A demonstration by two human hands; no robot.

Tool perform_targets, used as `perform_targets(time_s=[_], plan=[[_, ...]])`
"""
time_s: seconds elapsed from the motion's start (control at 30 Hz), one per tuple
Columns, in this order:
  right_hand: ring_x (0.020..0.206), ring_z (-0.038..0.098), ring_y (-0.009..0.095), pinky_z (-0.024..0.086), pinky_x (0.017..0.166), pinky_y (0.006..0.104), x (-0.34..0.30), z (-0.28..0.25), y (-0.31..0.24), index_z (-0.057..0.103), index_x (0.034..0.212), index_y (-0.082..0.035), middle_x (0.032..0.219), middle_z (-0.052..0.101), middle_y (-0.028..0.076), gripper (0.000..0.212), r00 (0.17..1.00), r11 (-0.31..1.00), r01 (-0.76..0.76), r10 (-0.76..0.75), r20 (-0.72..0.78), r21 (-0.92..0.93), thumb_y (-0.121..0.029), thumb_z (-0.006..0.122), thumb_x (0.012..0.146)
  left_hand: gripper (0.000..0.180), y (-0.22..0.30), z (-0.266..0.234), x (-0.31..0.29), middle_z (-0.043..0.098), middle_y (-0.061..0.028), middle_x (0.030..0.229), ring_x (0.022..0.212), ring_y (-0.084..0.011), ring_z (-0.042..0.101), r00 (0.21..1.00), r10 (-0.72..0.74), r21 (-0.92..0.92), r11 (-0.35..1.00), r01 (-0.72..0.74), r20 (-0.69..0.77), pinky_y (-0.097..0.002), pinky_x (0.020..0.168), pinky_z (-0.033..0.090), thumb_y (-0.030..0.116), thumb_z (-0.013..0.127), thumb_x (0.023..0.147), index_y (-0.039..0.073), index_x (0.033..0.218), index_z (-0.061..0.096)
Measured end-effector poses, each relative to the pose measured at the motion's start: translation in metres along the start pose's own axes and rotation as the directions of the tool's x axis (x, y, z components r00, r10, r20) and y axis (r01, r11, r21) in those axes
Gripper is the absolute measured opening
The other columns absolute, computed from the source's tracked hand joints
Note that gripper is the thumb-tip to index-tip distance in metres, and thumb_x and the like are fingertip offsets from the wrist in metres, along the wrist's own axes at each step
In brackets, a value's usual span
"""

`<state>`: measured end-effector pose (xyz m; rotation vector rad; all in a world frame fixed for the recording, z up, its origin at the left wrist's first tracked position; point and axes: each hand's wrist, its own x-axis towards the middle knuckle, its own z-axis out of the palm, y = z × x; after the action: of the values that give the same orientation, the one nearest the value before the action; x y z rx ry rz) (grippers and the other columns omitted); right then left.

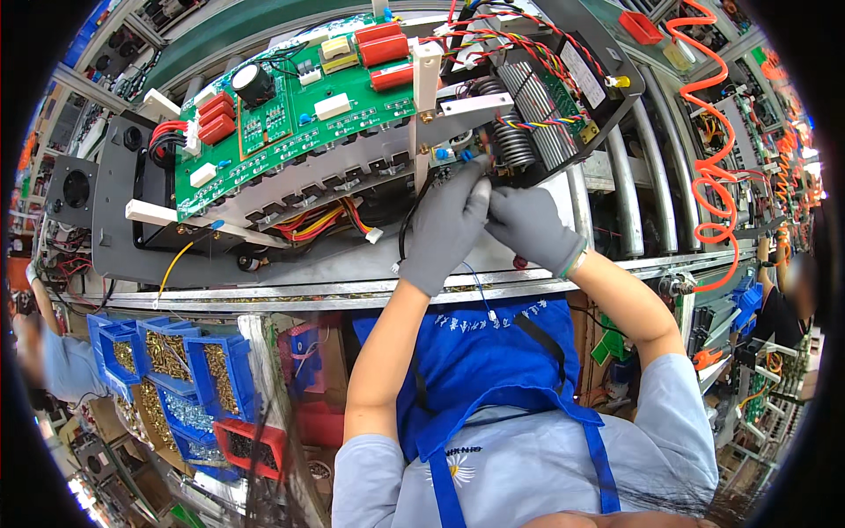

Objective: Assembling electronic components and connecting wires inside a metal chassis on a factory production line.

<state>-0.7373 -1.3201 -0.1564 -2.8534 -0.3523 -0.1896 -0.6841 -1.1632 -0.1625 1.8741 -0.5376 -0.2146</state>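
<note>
My left hand [450, 222], in a grey glove, reaches into the near side of an open electronic unit, its thumb and fingers pinched together. Close against it, my right hand [534, 227], gloved alike, has its fingers curled inward. What either holds is hidden by the gloves. Just beyond the fingertips are small blue parts [466, 156] and a black coil [513, 143] beside a ribbed metal heatsink [539, 114]. A green circuit board [290, 132] with red and white components stands to the left on white posts. A thin blue wire [476, 277] hangs below my hands, and a black cable [407, 224] runs beside the left.
Metal rollers [653, 189] lie to the right of the unit, with a coiled orange air hose [707, 167] hanging there. Blue bins [222, 374] of screws and a red bin [249, 447] stand at lower left. Another person's arm [44, 304] shows at far left.
</note>
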Motion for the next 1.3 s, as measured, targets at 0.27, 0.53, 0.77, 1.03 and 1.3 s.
perform_targets(time_s=[0.27,0.53,0.77,1.03,1.3], plan=[[0.062,0.066,0.030,0.051,0.054,0.0420,0.031,0.018,0.003,0.059,0.079,-0.008,0.068,0.063,0.009,0.008,0.998,0.977,-0.032,0.019,-0.067,-0.211,-0.013,0.063,0.075,0.036,-0.034,0.014,-0.015,0.067,-0.0179,0.102,0.095,-0.0356,0.064,0.987,0.056,0.450,0.893,0.017,-0.150,-0.0448,0.078,0.052,0.021,0.053,0.090,0.013,0.125,0.058],[0.065,0.067,0.030,0.052,0.055,0.0427,0.031,0.019,0.000,0.059,0.083,-0.009,0.071,0.064,0.010,0.004,0.999,0.965,-0.044,0.035,-0.040,-0.257,-0.011,0.059,0.079,0.035,-0.044,0.011,0.009,0.067,-0.0204,0.094,0.085,-0.0379,0.064,0.997,-0.005,0.399,0.917,-0.025,0.073,-0.0500,0.073,0.050,0.024,0.056,0.087,0.011,0.120,0.057],[0.062,0.062,0.029,0.048,0.054,0.0419,0.031,0.024,0.004,0.060,0.088,-0.012,0.069,0.059,0.008,0.013,0.994,0.964,-0.048,0.019,-0.111,-0.262,-0.015,0.065,0.077,0.029,-0.048,0.017,0.009,0.066,-0.0206,0.087,0.081,-0.0390,0.065,0.996,-0.058,0.469,0.883,0.022,0.062,-0.0506,0.069,0.051,0.024,0.055,0.088,0.011,0.114,0.060],[0.065,0.062,0.029,0.048,0.056,0.0414,0.032,0.023,0.005,0.063,0.098,-0.013,0.072,0.061,0.008,0.018,0.995,0.960,-0.071,0.048,-0.089,-0.270,-0.016,0.063,0.081,0.026,-0.054,0.022,0.008,0.067,-0.0205,0.087,0.079,-0.0376,0.066,0.993,-0.101,0.474,0.879,0.062,0.059,-0.0510,0.067,0.052,0.023,0.053,0.089,0.010,0.110,0.061],[0.066,0.062,0.029,0.048,0.056,0.0416,0.032,0.018,0.001,0.064,0.099,-0.013,0.072,0.061,0.009,0.016,0.996,0.962,-0.053,0.032,-0.085,-0.267,-0.016,0.061,0.084,0.022,-0.057,0.015,0.003,0.067,-0.0188,0.081,0.078,-0.0374,0.066,0.995,0.094,0.405,0.912,-0.069,-0.043,-0.0479,0.069,0.053,0.021,0.054,0.089,0.006,0.103,0.062]])
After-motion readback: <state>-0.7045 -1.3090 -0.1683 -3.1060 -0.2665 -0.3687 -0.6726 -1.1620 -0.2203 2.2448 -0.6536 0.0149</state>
